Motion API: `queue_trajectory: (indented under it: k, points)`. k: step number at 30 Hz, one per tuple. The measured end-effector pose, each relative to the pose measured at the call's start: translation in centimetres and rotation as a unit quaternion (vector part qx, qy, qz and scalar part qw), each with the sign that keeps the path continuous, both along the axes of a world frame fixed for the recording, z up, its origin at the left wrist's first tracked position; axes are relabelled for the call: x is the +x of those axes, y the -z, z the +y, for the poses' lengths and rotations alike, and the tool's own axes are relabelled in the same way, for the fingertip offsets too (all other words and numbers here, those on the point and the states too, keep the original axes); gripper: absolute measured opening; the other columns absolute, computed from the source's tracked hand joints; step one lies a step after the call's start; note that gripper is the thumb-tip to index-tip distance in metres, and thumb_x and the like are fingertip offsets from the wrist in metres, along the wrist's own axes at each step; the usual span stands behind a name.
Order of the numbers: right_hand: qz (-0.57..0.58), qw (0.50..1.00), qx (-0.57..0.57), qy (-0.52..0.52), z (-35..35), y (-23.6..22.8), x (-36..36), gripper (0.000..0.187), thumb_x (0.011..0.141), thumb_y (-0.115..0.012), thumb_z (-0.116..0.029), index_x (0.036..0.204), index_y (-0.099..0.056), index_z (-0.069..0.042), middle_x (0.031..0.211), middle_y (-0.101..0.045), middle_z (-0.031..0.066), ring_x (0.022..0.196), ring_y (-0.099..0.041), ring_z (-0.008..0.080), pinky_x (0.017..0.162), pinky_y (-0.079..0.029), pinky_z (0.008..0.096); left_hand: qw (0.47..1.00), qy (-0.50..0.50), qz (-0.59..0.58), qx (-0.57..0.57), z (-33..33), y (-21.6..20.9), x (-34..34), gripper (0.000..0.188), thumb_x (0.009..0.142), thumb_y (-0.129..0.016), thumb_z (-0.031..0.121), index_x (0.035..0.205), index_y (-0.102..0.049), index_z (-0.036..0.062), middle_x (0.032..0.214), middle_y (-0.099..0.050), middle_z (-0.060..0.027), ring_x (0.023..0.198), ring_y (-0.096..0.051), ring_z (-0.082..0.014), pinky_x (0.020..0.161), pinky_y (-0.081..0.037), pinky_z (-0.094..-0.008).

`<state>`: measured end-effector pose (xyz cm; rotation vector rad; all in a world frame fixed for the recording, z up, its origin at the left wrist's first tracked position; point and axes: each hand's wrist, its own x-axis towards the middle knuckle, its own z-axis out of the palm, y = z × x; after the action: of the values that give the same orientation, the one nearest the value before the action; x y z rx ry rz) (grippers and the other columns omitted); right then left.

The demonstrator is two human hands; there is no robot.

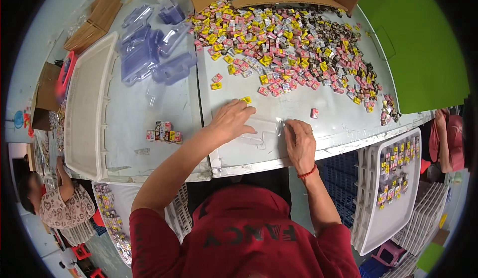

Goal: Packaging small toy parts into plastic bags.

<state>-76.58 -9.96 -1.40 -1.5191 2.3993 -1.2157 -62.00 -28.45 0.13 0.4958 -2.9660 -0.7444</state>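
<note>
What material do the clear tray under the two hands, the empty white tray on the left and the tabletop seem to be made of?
Clear tray: probably thin transparent plastic; the table shows through and its edges glint. The left hand and right hand both rest on it.
White tray: likely rigid moulded plastic, matte, with a ribbed rim.
Tabletop: seemingly sheet metal, pale grey with a dull sheen and a folded front edge.

Red short-sleeved shirt, red string bracelet on right wrist.

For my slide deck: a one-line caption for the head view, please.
Both hands, left hand and right hand, press a clear plastic tray beside heaped small colourful packets.
</note>
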Motion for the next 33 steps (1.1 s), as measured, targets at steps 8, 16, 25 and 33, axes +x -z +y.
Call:
queue_trajectory:
  k: [8,16,25,33]
  points:
    - [0.089,0.996,-0.008,-0.025,-6.1,-0.3,-3.3,0.023,0.081,-0.065,-0.002,0.104,-0.064,-0.001,0.1,-0.063,0.0149,0.092,-0.059,0.0329,0.08,-0.048,0.0393,0.981,-0.104,0.16,-0.044,-2.8,1.3,-0.8,0.026,0.076,-0.073,0.012,0.098,-0.064,0.003,0.092,-0.059,-0.0111,0.092,-0.058,-0.0314,0.08,-0.048,-0.041]
    - [0.141,0.989,-0.029,-0.015,-7.1,1.7,-2.7,0.022,0.083,-0.064,-0.003,0.105,-0.065,0.001,0.104,-0.063,0.0148,0.094,-0.059,0.0312,0.082,-0.047,0.0401,0.976,-0.148,0.148,-0.056,-2.9,3.1,-1.8,0.023,0.078,-0.07,0.015,0.097,-0.063,0.0034,0.09,-0.061,-0.0132,0.086,-0.06,-0.0326,0.075,-0.048,-0.0414]
    - [0.09,0.996,-0.006,-0.003,-7.1,0.3,-4.1,0.018,0.083,-0.063,-0.002,0.101,-0.068,-0.003,0.099,-0.066,0.0146,0.091,-0.062,0.0316,0.081,-0.049,0.0387,0.973,-0.155,0.163,-0.041,-3.8,2.7,-5.8,0.034,0.073,-0.076,0.013,0.101,-0.062,0.0025,0.095,-0.06,-0.0146,0.09,-0.06,-0.0342,0.075,-0.05,-0.0429]
    - [0.116,0.993,-0.005,-0.016,-9.7,0.1,-5.5,0.02,0.084,-0.062,-0.004,0.103,-0.067,-0.004,0.098,-0.065,0.0134,0.091,-0.06,0.0308,0.082,-0.047,0.0389,0.978,-0.027,0.208,-0.002,-5.3,4.0,-7.1,0.036,0.078,-0.072,0.017,0.109,-0.06,0.0032,0.109,-0.061,-0.0118,0.102,-0.057,-0.0315,0.087,-0.045,-0.0407]
